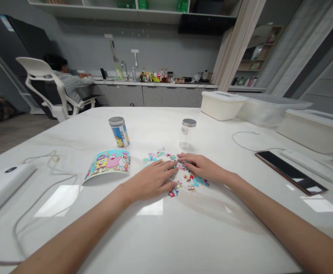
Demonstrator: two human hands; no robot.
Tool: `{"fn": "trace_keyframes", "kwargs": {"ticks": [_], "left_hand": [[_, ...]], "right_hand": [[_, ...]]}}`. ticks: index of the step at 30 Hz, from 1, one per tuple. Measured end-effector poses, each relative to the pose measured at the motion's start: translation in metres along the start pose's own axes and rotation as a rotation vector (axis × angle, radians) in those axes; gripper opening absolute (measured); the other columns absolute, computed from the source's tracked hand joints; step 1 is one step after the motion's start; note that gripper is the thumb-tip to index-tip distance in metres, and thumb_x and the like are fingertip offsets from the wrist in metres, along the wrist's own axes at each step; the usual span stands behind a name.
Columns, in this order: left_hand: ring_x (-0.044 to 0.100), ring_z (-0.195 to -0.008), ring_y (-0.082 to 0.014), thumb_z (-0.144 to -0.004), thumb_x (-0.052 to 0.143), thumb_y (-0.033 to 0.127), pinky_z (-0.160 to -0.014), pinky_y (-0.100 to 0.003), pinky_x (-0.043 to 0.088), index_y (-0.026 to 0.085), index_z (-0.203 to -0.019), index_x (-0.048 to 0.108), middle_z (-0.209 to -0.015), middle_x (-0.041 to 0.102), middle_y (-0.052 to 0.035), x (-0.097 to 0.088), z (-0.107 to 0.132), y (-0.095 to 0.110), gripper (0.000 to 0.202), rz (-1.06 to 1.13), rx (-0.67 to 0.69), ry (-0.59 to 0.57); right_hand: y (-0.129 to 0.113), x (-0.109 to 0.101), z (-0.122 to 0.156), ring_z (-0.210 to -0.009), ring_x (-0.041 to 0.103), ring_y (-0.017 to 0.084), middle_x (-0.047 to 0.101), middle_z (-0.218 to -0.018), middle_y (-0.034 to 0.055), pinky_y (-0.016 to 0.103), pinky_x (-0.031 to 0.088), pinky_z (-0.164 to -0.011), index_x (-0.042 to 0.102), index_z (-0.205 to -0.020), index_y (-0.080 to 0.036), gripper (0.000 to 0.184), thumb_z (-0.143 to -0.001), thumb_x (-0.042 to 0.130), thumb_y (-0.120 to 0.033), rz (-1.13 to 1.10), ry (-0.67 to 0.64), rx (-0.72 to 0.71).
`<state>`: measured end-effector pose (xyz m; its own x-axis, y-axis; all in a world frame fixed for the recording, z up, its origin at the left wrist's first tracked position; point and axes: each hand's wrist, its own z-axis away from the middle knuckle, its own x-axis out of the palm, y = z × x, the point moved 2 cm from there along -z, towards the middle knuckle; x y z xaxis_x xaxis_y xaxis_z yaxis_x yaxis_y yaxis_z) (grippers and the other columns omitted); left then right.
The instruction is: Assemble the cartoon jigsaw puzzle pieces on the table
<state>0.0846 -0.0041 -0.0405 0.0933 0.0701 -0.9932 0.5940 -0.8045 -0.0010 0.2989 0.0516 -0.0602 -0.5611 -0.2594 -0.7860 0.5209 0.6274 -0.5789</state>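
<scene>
Colourful jigsaw puzzle pieces (192,179) lie in a loose heap at the middle of the white table. My left hand (152,178) rests palm down over the left part of the heap, its fingers stretched out and apart. From the right, my right hand (203,166) reaches over the pieces with its fingers extended, and some pieces are hidden under both hands. A curved cartoon picture sheet (109,163) lies left of my left hand. Behind it stands a printed can (119,132) with a metal lid. A clear jar (187,134) with a silver lid stands behind the heap.
On the right lie a phone (289,172), a white cable and lidded storage boxes (223,104). A white power strip (6,186) with cords lies on the left of the table (160,243). A person (75,85) sits beyond, near a white chair (40,68).
</scene>
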Motion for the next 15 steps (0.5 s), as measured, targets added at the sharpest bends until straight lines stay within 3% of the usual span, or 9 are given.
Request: {"fn": "trace_keyframes", "kwargs": {"ticks": [5, 9, 12, 15], "left_hand": [[0.048, -0.129, -0.0230, -0.101, 0.032, 0.044, -0.109, -0.039, 0.034, 0.019, -0.128, 0.050, -0.142, 0.050, -0.0104, -0.002, 0.001, -0.005, 0.041, -0.050, -0.054, 0.025], [0.048, -0.129, -0.0237, -0.101, 0.032, 0.045, -0.107, -0.042, 0.035, 0.017, -0.131, 0.047, -0.140, 0.052, -0.0113, 0.003, 0.002, -0.011, 0.044, -0.078, -0.113, 0.043], [0.048, -0.129, -0.0245, -0.101, 0.032, 0.045, -0.107, -0.042, 0.035, 0.015, -0.129, 0.049, -0.140, 0.052, -0.0126, 0.005, 0.002, -0.013, 0.044, -0.108, -0.136, 0.043], [0.053, -0.123, -0.0243, -0.101, 0.032, 0.043, -0.105, -0.042, 0.037, 0.015, -0.124, 0.053, -0.133, 0.058, -0.0119, 0.004, 0.003, -0.014, 0.042, -0.131, -0.141, 0.059]], "right_hand": [[0.001, -0.002, 0.000, -0.125, 0.053, 0.024, 0.055, -0.137, 0.0084, 0.044, 0.041, -0.108, 0.065, -0.121, -0.024, 0.033, -0.094, 0.046, -0.027, 0.124, 0.034, 0.007], [0.002, -0.016, -0.001, -0.109, 0.061, 0.025, 0.065, -0.117, 0.0094, 0.043, 0.047, -0.098, 0.068, -0.111, -0.022, 0.028, -0.092, 0.047, -0.023, 0.185, 0.061, 0.000], [0.009, -0.034, 0.000, -0.090, 0.064, 0.022, 0.070, -0.097, 0.0070, 0.038, 0.050, -0.084, 0.071, -0.097, -0.022, 0.021, -0.089, 0.051, -0.022, 0.212, 0.076, 0.095], [0.016, -0.046, 0.004, -0.078, 0.061, 0.017, 0.067, -0.090, 0.0051, 0.032, 0.050, -0.075, 0.072, -0.090, -0.022, 0.016, -0.086, 0.058, -0.028, 0.163, -0.017, 0.085]]}}
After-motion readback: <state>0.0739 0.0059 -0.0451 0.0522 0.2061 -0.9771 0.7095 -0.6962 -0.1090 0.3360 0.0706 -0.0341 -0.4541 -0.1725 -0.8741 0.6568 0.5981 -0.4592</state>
